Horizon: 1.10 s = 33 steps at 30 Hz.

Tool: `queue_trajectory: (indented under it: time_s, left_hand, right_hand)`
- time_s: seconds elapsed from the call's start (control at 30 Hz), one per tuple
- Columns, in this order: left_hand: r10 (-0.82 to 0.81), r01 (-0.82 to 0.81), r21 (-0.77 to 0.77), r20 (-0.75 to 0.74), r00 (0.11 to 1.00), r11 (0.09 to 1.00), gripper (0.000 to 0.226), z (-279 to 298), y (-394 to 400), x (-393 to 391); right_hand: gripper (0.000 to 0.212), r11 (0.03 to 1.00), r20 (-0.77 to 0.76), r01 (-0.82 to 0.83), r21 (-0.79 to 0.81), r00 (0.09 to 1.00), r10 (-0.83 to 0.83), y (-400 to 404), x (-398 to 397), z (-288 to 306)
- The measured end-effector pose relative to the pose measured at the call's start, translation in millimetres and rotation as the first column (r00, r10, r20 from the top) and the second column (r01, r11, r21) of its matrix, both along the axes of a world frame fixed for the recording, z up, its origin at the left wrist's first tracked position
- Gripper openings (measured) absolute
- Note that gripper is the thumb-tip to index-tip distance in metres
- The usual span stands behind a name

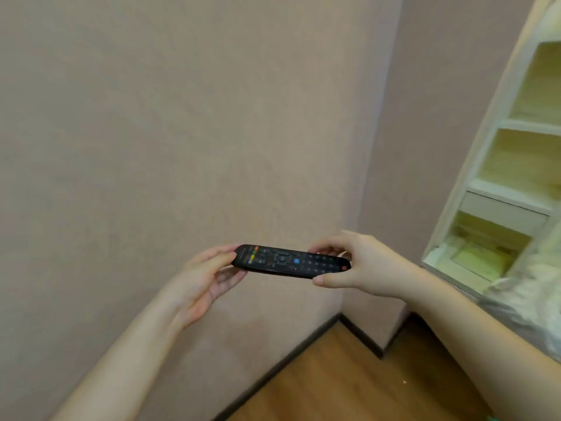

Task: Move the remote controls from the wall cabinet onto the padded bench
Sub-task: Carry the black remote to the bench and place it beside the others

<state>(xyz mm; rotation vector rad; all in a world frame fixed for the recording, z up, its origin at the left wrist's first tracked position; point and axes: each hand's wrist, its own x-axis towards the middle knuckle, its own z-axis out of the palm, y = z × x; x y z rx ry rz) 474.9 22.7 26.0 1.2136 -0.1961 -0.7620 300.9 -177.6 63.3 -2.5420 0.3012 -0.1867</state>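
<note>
Fingers (223, 259) of left hand (202, 281) and right hand (355, 268) pinching opposite ends of one long black plastic remote control (290, 261), held level, buttons up, before beige wall (182, 132); pale wall cabinet (498, 189) right.

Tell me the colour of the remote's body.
Black, with a few coloured buttons; the remote shows clearly in the head view, held between both hands.

We find no readable words, brands or numbers. The black plastic remote control (290, 261) carries faint pale print at its left end and on its buttons, too blurred for us to read.
</note>
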Motion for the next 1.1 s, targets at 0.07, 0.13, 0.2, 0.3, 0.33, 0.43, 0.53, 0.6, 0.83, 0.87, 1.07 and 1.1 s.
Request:
queue_trajectory:
  time_s: [0.07, 0.13, 0.2, 0.3, 0.33, 0.43, 0.53, 0.6, 0.83, 0.87, 1.07, 1.1]
  left_hand:
    - [-0.086, 0.086, 0.012, -0.003, 0.996, 0.996, 0.021, -6, -28, -6]
    - [-0.171, 0.171, 0.013, -0.011, 0.985, 0.985, 0.020, -13, -58, -17]
    - [-0.263, 0.263, 0.018, -0.015, 0.965, 0.965, 0.020, -17, -90, -34]
    - [-0.389, 0.390, 0.025, -0.019, 0.921, 0.921, 0.022, -23, -139, -67]
    - [-0.429, 0.429, 0.024, -0.019, 0.903, 0.903, 0.022, -25, -156, -79]
    - [-0.537, 0.538, 0.029, -0.018, 0.843, 0.843, 0.022, -27, -204, -121]
    - [-0.608, 0.609, 0.035, -0.034, 0.793, 0.792, 0.022, -31, -249, -170]
    - [-0.648, 0.650, 0.043, -0.043, 0.760, 0.759, 0.022, -34, -280, -201]
    - [-0.739, 0.741, 0.092, -0.052, 0.671, 0.666, 0.019, -48, -367, -294]
    - [-0.748, 0.750, 0.096, -0.062, 0.660, 0.654, 0.019, -51, -376, -303]
    - [-0.753, 0.772, 0.108, -0.170, 0.635, 0.626, 0.018, -65, -428, -337]
    - [-0.753, 0.774, 0.110, -0.181, 0.632, 0.623, 0.019, -68, -437, -339]
  right_hand:
    - [0.043, 0.996, -0.010, 0.086, -0.015, 0.996, -0.086, -10, -24, -6]
    - [0.046, 0.984, -0.015, 0.176, -0.029, 0.984, -0.177, -21, -50, -11]
    - [0.046, 0.964, -0.017, 0.263, -0.027, 0.965, -0.263, -35, -79, -16]
    - [0.044, 0.922, -0.016, 0.385, -0.031, 0.922, -0.386, -55, -129, -22]
    - [0.044, 0.906, -0.017, 0.422, -0.030, 0.906, -0.423, -61, -147, -23]
    - [0.046, 0.856, -0.033, 0.516, -0.041, 0.855, -0.517, -82, -200, -25]
    - [0.048, 0.804, -0.035, 0.592, -0.048, 0.804, -0.594, -107, -253, -29]
    - [0.049, 0.770, -0.041, 0.636, -0.044, 0.769, -0.638, -124, -286, -33]
    - [0.052, 0.654, -0.057, 0.755, -0.035, 0.652, -0.756, -178, -380, -52]
    - [0.052, 0.642, -0.060, 0.766, -0.033, 0.640, -0.766, -183, -389, -56]
    - [0.054, 0.577, -0.090, 0.816, 0.030, 0.577, -0.812, -213, -419, -75]
    - [0.054, 0.566, -0.092, 0.823, 0.038, 0.567, -0.818, -219, -420, -78]
